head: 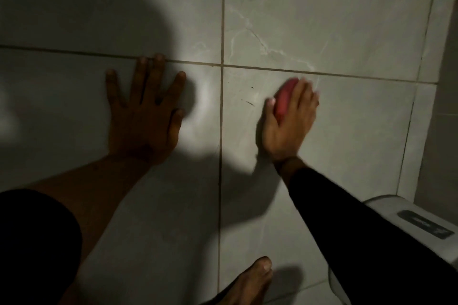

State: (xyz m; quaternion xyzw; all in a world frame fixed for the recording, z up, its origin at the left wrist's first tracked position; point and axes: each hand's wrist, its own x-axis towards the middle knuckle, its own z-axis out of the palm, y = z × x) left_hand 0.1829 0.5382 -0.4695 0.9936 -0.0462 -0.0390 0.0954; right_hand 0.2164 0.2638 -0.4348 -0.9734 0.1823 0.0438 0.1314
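The left hand (146,116) lies flat on the grey tiles (334,32) in the left middle of the frame. Its fingers are straight and spread wide, it holds nothing, and it sits in deep shadow. The right hand (290,126), right of centre, grips a red rounded pad (283,99) and presses it against the tile just below the horizontal grout line (347,74). The fingers curl over the pad's top and the thumb lies along its left edge. Blur hides what the pad is made of. A black sleeve (347,225) covers the right forearm. A bare foot (250,282) shows at the bottom centre, and a white fixture (386,208) sits at the lower right.
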